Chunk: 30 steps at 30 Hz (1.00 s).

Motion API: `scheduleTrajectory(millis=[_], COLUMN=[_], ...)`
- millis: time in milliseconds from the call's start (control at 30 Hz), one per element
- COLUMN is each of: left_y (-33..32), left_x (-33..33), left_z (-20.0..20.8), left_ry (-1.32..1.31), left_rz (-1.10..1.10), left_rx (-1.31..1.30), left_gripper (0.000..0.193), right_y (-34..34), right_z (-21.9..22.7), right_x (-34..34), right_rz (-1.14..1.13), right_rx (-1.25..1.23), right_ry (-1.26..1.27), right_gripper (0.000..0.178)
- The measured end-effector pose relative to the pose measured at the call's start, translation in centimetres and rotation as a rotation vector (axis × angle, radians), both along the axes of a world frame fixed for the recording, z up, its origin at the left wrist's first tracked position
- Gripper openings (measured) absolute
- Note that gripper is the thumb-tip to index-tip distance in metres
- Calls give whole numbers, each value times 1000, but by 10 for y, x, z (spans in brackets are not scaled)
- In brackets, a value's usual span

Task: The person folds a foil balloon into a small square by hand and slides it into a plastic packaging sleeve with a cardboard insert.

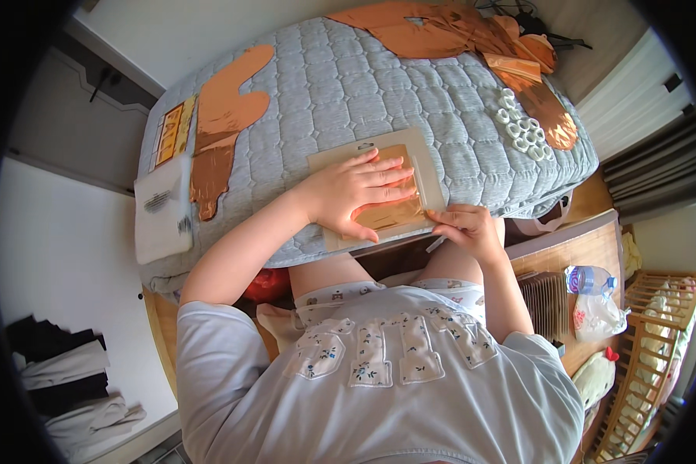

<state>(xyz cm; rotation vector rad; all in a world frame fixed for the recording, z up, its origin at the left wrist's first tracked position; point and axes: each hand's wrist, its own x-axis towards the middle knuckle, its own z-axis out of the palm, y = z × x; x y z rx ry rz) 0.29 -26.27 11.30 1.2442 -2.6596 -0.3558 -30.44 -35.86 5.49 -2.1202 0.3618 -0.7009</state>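
Observation:
A flat beige card packet [433,166] with a hang hole lies at the near edge of the quilted mattress [317,85]. Folded copper-coloured foil [398,214] shows in its middle. My left hand [356,189] lies flat across the foil, fingers spread. At the packet's near right corner, my right hand [469,228] is closed, thumb and forefinger pinching the edge. Just below that hand a thin white strip [435,244] sticks out. On the left of the mattress lies a flat copper foil balloon [228,104], its lower end crumpled.
More copper foil balloons [410,35] lie at the far right. Several white rings [524,131] sit near the right edge. A white packet [164,213] and a yellow printed card [174,133] are at the left. A plastic bottle [591,280] stands on the low table [588,240].

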Motion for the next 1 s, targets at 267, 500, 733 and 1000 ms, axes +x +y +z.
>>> scheduleTrajectory(millis=[267, 500, 733, 1000], left_y=[65, 145, 156, 154], left_x=[3, -15, -41, -59], left_z=[-29, -51, -99, -92], left_ry=[-48, 136, 399, 615], left_rz=[195, 402, 688, 875], left_rx=[-663, -557, -597, -666], left_gripper=[28, 54, 43, 36], right_y=[9, 28, 29, 39], right_z=[-10, -29, -32, -40], right_x=[-8, -5, -8, -9], right_rz=[-38, -92, -105, -152], right_rx=[67, 113, 191, 316], right_ry=[-52, -122, -99, -117], right_gripper=[28, 23, 18, 15])
